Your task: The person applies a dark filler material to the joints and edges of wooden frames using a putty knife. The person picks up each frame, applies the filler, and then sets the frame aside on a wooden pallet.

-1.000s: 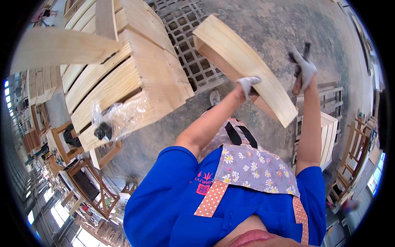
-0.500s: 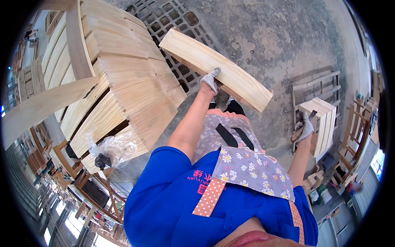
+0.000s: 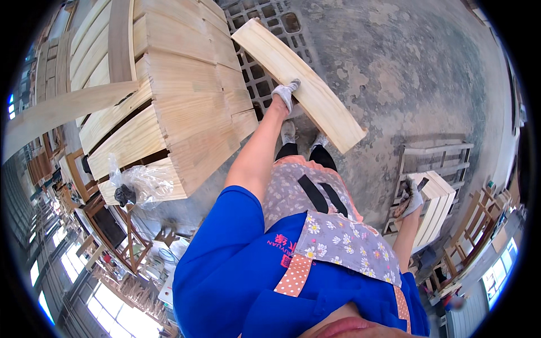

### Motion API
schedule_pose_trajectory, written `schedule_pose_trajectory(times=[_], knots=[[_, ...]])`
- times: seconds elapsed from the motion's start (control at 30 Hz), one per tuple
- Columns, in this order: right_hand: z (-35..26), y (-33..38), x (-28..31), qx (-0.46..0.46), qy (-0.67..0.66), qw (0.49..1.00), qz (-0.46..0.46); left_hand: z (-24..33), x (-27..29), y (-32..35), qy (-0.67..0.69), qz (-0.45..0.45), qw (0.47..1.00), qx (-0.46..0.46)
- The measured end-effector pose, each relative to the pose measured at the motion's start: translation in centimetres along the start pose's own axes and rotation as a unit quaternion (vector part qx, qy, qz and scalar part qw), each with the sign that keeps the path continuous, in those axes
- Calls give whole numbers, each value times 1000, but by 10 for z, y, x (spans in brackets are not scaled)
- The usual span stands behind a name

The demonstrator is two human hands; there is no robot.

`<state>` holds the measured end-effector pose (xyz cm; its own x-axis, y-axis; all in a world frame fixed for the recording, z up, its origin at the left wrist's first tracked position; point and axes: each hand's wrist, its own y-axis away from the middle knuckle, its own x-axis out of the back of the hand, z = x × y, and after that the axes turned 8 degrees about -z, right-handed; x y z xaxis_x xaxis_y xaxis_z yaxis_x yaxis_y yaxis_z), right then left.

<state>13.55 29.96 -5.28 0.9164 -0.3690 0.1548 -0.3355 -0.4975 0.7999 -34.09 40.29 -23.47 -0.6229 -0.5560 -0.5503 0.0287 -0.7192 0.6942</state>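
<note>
My left hand (image 3: 285,96), in a pale work glove, grips a light wooden drawer (image 3: 304,84) by its edge, thumb over the top. The drawer hangs tilted over the floor, one long pale side turned up. Out at the right, my gloved right hand (image 3: 414,203) is closed around a tool (image 3: 422,183). Only its dark end and a brown part beside the palm show, so I cannot make out its kind. Just beyond that hand are stacked pale wooden drawers (image 3: 437,200), near but not clearly touched by it.
A big stack of pale wooden drawers (image 3: 191,96) rises at the left, with a crumpled clear plastic bag (image 3: 149,186) on its near corner. A wooden frame (image 3: 121,45) rests over it. Gridded pallet (image 3: 259,84) lies behind; a slatted pallet (image 3: 439,149) is at right on the concrete floor.
My view has shifted, and more of my shoes shows below the drawer. The drawer has turned slightly in my left hand, hiding more of its underside. My right hand is lower in view, still gripping the tool.
</note>
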Motion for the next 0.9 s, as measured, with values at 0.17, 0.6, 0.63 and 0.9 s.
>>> schedule_pose_trajectory(times=[0.17,0.6,0.63,0.9], knots=[[6,9,9,-17,58,998,32,24,17,-37,-69,21,996,-59],[45,51,40,-79,188,976,79,50,152,-128,-215,253,931,-152],[48,52,40,-83,193,975,77,56,160,-124,-212,254,929,-167],[38,54,4,-105,237,965,47,97,156,-67,-530,435,727,-35]])
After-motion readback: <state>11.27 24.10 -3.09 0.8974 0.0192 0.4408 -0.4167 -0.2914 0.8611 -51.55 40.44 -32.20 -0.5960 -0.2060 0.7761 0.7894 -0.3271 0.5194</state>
